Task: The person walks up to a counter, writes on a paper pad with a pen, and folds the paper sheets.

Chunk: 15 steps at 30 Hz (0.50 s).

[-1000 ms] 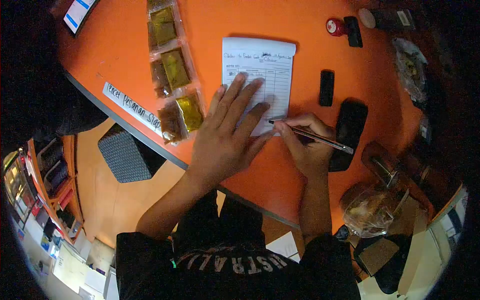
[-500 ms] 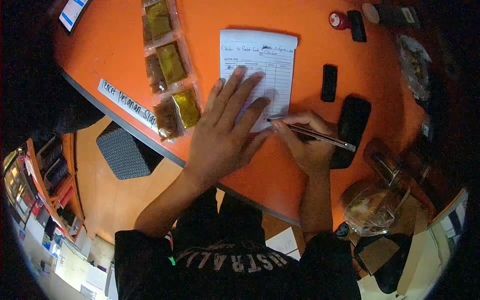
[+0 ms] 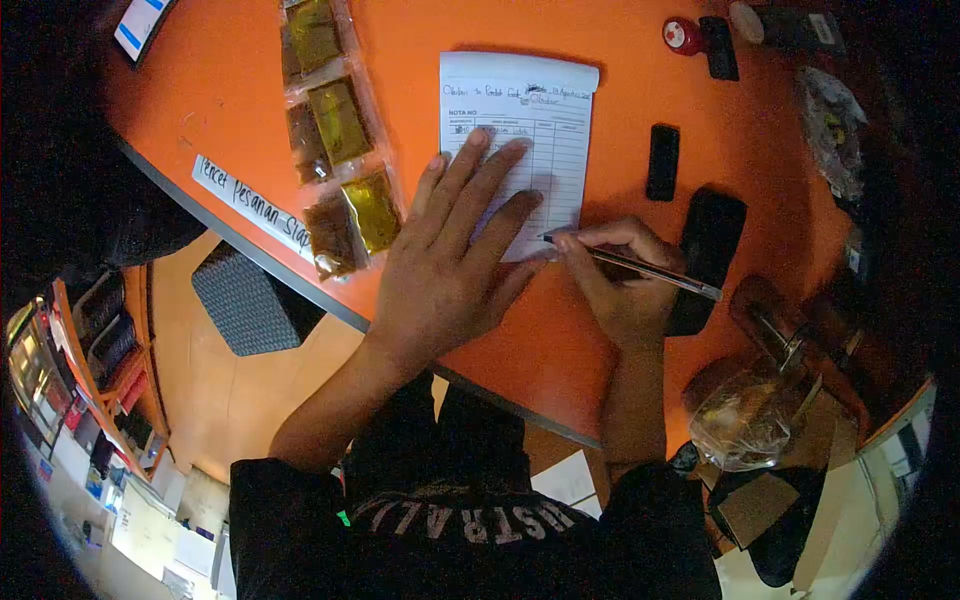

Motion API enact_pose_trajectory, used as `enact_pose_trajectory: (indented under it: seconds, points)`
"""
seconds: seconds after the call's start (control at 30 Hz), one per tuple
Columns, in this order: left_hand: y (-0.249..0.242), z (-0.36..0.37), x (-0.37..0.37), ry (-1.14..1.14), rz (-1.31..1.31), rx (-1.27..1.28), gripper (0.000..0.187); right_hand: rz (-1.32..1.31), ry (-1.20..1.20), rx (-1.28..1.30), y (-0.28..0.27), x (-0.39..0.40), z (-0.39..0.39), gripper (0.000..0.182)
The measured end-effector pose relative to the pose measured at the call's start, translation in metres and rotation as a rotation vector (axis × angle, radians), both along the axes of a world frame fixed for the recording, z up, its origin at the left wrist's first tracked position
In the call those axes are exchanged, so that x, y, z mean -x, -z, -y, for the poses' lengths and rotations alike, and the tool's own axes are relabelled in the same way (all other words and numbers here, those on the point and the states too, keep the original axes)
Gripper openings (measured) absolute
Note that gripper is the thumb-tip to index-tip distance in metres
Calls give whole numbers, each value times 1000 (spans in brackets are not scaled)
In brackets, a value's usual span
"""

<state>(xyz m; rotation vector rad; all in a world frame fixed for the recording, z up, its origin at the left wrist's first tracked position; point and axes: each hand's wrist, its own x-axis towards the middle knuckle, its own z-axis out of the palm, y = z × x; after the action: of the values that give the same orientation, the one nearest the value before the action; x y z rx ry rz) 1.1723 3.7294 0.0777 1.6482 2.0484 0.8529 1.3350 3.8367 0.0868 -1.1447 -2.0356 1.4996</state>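
Note:
A white receipt pad (image 3: 560,150) with a printed table and handwriting at its top lies on the orange table (image 3: 520,375). My left hand (image 3: 450,240) rests flat over the pad's left and lower part, fingers spread, holding nothing. My right hand (image 3: 625,275) grips a pen (image 3: 655,270) between thumb and fingers. The pen's tip is at the pad's lower right part, close to my left thumb. Part of the writing is hidden under my left fingers.
Sachets of yellow and brown liquid (image 3: 340,120) and a handwritten paper strip (image 3: 250,208) lie left. Right of the pad are a small black object (image 3: 662,162), a black case (image 3: 712,235), a red stamp (image 3: 682,36) and a plastic bag (image 3: 740,420).
My right hand and the pen have shifted slightly to the right. My left hand has stayed in nearly the same place on the pad.

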Motion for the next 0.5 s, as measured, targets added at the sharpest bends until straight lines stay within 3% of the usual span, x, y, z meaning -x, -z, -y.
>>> enact_pose_trajectory:
  seconds: [0.5]
  points:
    - [2, 0, 0, 11, -23, 1, 56, 59, -20, -69, 3, -1, 1, 14]
